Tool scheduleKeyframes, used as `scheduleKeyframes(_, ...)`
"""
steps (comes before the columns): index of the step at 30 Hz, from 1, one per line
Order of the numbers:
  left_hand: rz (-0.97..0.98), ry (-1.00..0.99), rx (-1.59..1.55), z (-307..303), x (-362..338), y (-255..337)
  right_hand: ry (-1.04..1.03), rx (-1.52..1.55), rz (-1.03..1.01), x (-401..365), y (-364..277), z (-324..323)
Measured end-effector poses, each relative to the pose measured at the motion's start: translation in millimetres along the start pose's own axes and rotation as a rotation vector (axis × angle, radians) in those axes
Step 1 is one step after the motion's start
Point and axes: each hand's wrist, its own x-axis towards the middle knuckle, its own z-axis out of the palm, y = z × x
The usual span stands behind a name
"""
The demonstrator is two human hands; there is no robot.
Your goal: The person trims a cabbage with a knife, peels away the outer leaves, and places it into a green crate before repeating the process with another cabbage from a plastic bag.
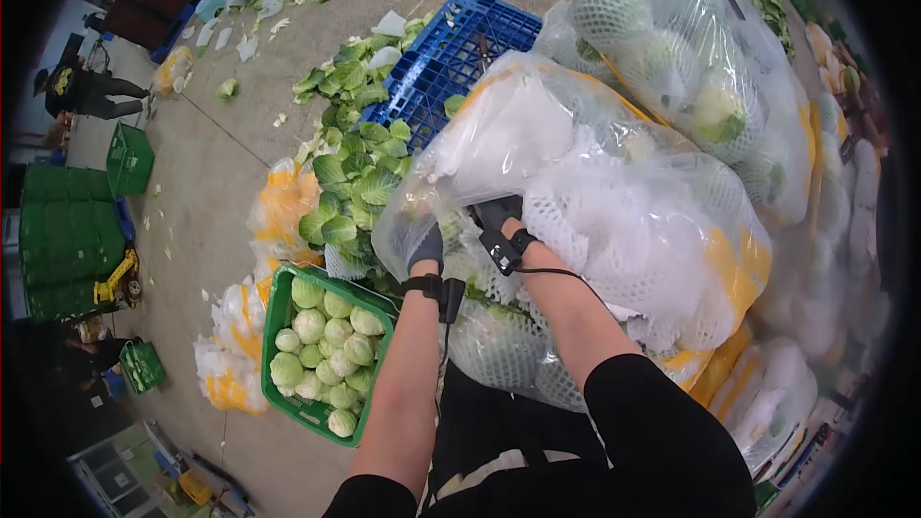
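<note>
A big clear plastic bag (576,182), stuffed with white foam nets and yellow plastic, sits in front of me. My left hand (427,249), in a dark glove, grips the bag's lower left edge. My right hand (499,216), also gloved, reaches into the bag's mouth; its fingers are mostly hidden by the plastic. Both wrists carry a small black device with a cable. Under the bag lie netted cabbages (499,345) in another clear bag.
A green crate (280,312) full of trimmed cabbages stands at my left. Loose green leaves (350,182) and a blue pallet (451,53) lie beyond it. More bagged cabbages (691,67) pile up on the right. A person (86,91) crouches far left near stacked green crates (67,240).
</note>
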Motion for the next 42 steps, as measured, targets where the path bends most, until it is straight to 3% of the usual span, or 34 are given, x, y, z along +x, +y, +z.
scheduleKeyframes(1, -0.003, 0.007, 0.115, 5.5, 1.1, -6.7, 0.000, 0.067, 0.022, -1.4, -1.5, -0.7)
scheduleKeyframes(2, 0.085, 0.166, 0.051, 2.9, -8.9, 0.9, -0.004, 0.134, 0.042, -2.7, -2.9, -2.1)
scheduleKeyframes(3, 0.081, 0.172, 0.051, 5.0, -6.7, -6.3, -0.010, 0.197, 0.062, -4.4, -4.1, -3.1)
scheduleKeyframes(5, -0.108, -0.035, -0.322, 3.7, -0.6, -14.1, -0.027, 0.321, 0.098, -7.3, -7.5, -3.7)
scheduleKeyframes(6, -0.113, -0.029, -0.324, 1.6, -4.1, -16.2, -0.032, 0.372, 0.117, -9.4, -9.1, -3.9)
scheduleKeyframes(8, 0.068, -0.022, -0.236, 1.4, -11.8, -14.1, -0.042, 0.468, 0.150, -12.7, -12.3, -4.1)
scheduleKeyframes(11, 0.044, -0.101, -0.532, 15.4, -15.7, -15.7, -0.060, 0.597, 0.205, -18.3, -14.6, -5.2)
scheduleKeyframes(13, -0.175, -0.093, -0.521, -11.6, -40.1, 31.8, -0.086, 0.713, 0.251, -23.5, -18.1, -7.7)
scheduleKeyframes(15, -0.087, -0.206, -0.601, -34.7, -49.5, 50.9, -0.119, 0.813, 0.243, -33.9, -20.8, -19.7)
scheduleKeyframes(17, -0.092, -0.287, -0.757, -43.0, -57.3, 67.4, -0.007, 0.232, -0.274, -65.2, -44.6, -30.9)
scheduleKeyframes(19, -0.016, -0.321, -0.619, -54.6, -60.0, 76.6, -0.156, 0.854, 0.140, -65.0, -63.2, -36.7)
scheduleKeyframes(20, 0.022, -0.309, -0.734, -48.0, -59.0, 73.3, -0.156, 0.842, 0.112, -64.3, -52.4, -43.5)
scheduleKeyframes(21, 0.070, -0.303, -0.840, -41.2, -59.3, 70.4, -0.132, 0.301, -0.160, -88.8, -77.1, -45.2)
scheduleKeyframes(22, 0.034, -0.425, -1.056, -52.8, -66.5, 81.5, -0.296, 0.664, -0.051, -74.7, -43.6, -64.9)
scheduleKeyframes(23, 0.087, -0.239, -0.737, -45.6, -66.5, 79.9, -0.453, 1.025, 0.078, -60.4, -5.5, -87.2)
scheduleKeyframes(24, 0.124, -0.266, -0.780, -59.3, -77.9, 86.4, -0.467, 1.005, 0.106, -83.1, -19.3, -89.0)
scheduleKeyframes(27, 0.120, -0.257, -0.931, -54.4, -109.6, 96.6, 0.096, 0.943, 0.155, -178.2, -123.2, -88.8)
scheduleKeyframes(29, 0.100, -0.246, -1.028, -52.7, -126.1, 104.9, 0.147, 0.791, 0.063, -188.1, -117.3, -117.0)
scheduleKeyframes(31, 0.110, -0.292, -0.934, -69.4, -148.9, 129.5, 0.212, 0.641, -0.035, -203.7, -114.1, -143.4)
scheduleKeyframes(33, 0.156, -0.302, -0.875, -79.1, -157.6, 146.9, 0.055, 0.742, 0.000, -222.4, -128.4, -155.2)
scheduleKeyframes(35, 0.455, -0.254, -0.866, -91.5, -164.7, 161.0, 0.139, 0.807, 0.080, -239.3, -128.0, -169.4)
scheduleKeyframes(37, 0.609, -0.198, -0.766, -116.6, -177.0, 175.8, -0.241, 0.529, -0.290, -244.5, -100.9, -192.7)
scheduleKeyframes(39, 0.890, -0.012, -0.568, -131.9, -189.6, 189.2, -0.273, 0.748, -0.401, -252.1, -108.2, -182.7)
scheduleKeyframes(41, 1.056, -0.012, -0.592, -152.0, -204.5, 204.6, -0.353, 0.940, -0.537, -255.7, -106.3, -165.1)
scheduleKeyframes(42, 1.051, -0.030, -0.659, -159.5, -216.1, 209.7, -0.405, 0.994, -0.626, -259.2, -105.3, -157.5)
